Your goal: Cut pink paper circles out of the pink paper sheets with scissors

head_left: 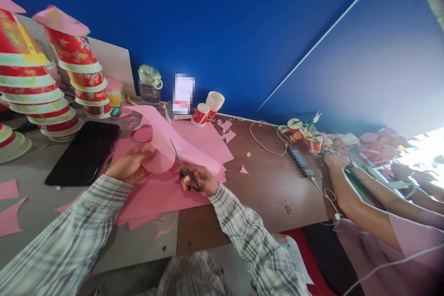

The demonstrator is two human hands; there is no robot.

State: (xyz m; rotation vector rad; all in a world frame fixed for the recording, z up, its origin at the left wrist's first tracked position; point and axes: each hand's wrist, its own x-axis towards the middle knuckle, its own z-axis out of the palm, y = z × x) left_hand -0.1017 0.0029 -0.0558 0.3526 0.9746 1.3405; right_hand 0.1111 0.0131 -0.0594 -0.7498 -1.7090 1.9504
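My left hand point(133, 165) grips the edge of a curled pink paper sheet point(161, 141), whose near end is rounded. Scissors point(183, 169) are in my right hand point(201, 179), with my fingers in the dark handles. Their blades point up and to the left, close to the right edge of the held sheet; whether they touch it I cannot tell. Beneath both hands lie more pink sheets point(145, 206), spread over the tabletop. A ring-shaped roll point(141, 133), perhaps tape, sits behind my left hand, partly covered by the paper.
Stacked red paper cups point(85, 71) stand at left, near a black phone or tablet point(83, 152). Behind the paper are a glass jar point(150, 85), a blurred-out screen point(183, 95) and two cups point(201, 114). At right, a co-worker's arm point(347, 189) rests near a white cable point(265, 151).
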